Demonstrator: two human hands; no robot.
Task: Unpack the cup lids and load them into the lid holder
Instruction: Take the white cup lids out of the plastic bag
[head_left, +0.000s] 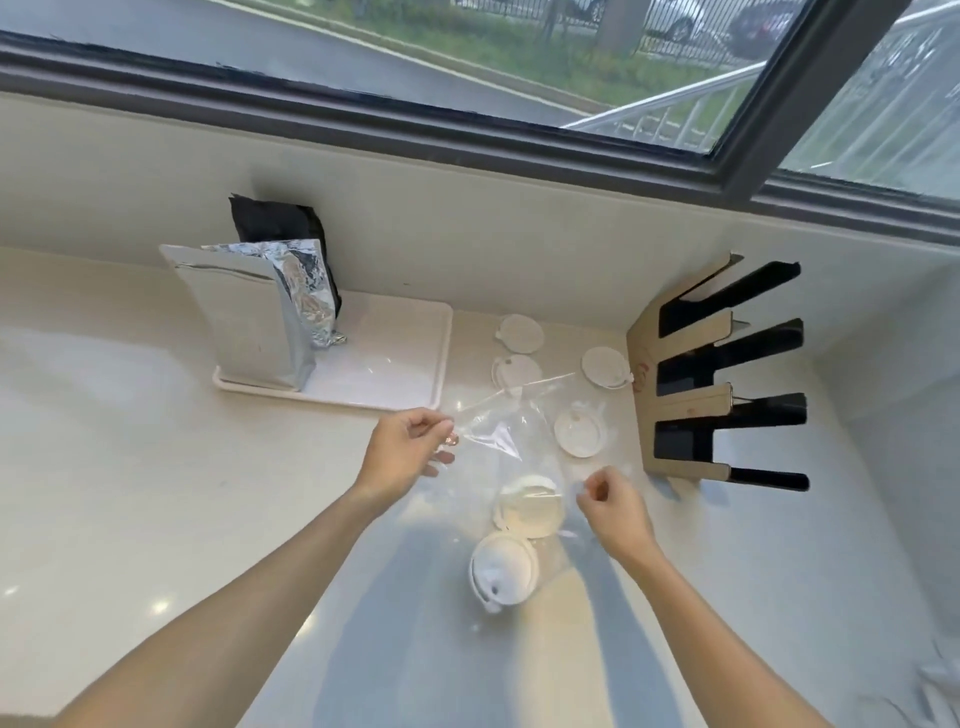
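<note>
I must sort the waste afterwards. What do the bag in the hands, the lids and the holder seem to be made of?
Bag: thin clear plastic film, glossy and creased.
Lids: white, matte, probably moulded plastic, possibly paper fibre.
Holder: pale wood-like panels with glossy black slots, perhaps acrylic.

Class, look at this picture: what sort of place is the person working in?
Probably a cafe or drinks counter: white cup lids lie on a pale countertop, a slotted lid holder stands by the wall, and foil pouches sit on a tray.
</note>
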